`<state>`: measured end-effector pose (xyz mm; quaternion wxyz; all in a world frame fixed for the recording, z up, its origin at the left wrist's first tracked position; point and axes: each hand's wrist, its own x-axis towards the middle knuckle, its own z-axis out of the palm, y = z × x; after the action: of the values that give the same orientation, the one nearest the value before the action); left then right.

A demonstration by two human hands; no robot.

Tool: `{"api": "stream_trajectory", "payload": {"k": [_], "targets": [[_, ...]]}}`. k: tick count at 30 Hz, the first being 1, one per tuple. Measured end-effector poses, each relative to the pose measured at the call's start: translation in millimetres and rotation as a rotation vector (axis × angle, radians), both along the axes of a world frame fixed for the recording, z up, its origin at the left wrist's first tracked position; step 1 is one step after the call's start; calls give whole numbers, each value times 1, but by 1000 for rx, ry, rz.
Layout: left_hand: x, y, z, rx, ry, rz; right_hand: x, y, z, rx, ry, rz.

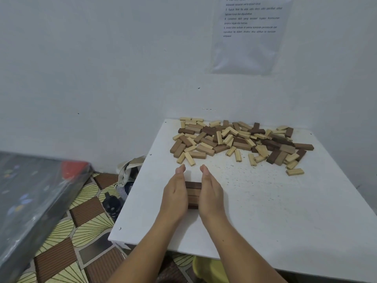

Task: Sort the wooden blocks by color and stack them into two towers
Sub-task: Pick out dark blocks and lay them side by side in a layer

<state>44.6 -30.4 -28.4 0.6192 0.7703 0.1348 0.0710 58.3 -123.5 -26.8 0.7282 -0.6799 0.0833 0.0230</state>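
1. Item: dark stack (193, 194). Brown blocks in layers, near-left part of the tabletop (265, 211), between your hands. Layer count: can't tell, hands hide both sides.
2. Item: left hand (176, 193). Flat vs. the stack's left side. Fingers (180, 169) straight and open, pointing far, gripping nothing.
3. Item: right hand (210, 190). Flat vs. the stack's right side. Fingers straight and open, gripping nothing; tips reach past the stack's far end.
4. Item: mixed pile (240, 139). Light + dark blocks, loose and overlapping, far side of the tabletop, well apart from the stack. No light tower in view.
5. Step in hand (judged): squaring the stack's sides. Press w/ both palms at once, equal force, palms parallel + upright.
6. Risk (judged): an uneven push prob. slides the whole stack sideways or shears one layer off the rest.
7. Near end looks a bit ragged, hard to be sure. Square near + far ends next, same light squeeze.
8. Release: ease both hands straight out, left + right together. Don't drag upward, or the top blocks may lift.
9. Progress (judged): early. Most blocks are unsorted in the pile, so get the base true before adding more.
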Motion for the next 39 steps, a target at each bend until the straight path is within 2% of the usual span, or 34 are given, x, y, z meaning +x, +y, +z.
{"api": "stream_trajectory", "payload": {"k": [11, 19, 25, 32, 35, 39], "targets": [[0, -4, -5, 97, 3, -11, 0, 10, -6, -138, -86, 6], [2, -3, -5, 128, 7, -21, 0, 12, -7, -158, -96, -8], [1, -2, -3, 95, 5, -5, 0, 9, -7, -119, -85, -12], [-6, 6, 8, 105, -36, 8, -1, -19, 4, 29, -30, -27], [-13, 9, 21, 178, -103, -24, -3, -61, 11, -42, -57, -2], [-7, -8, 34, 395, -185, -164, 7, -138, 18, -272, -46, 6]]}}
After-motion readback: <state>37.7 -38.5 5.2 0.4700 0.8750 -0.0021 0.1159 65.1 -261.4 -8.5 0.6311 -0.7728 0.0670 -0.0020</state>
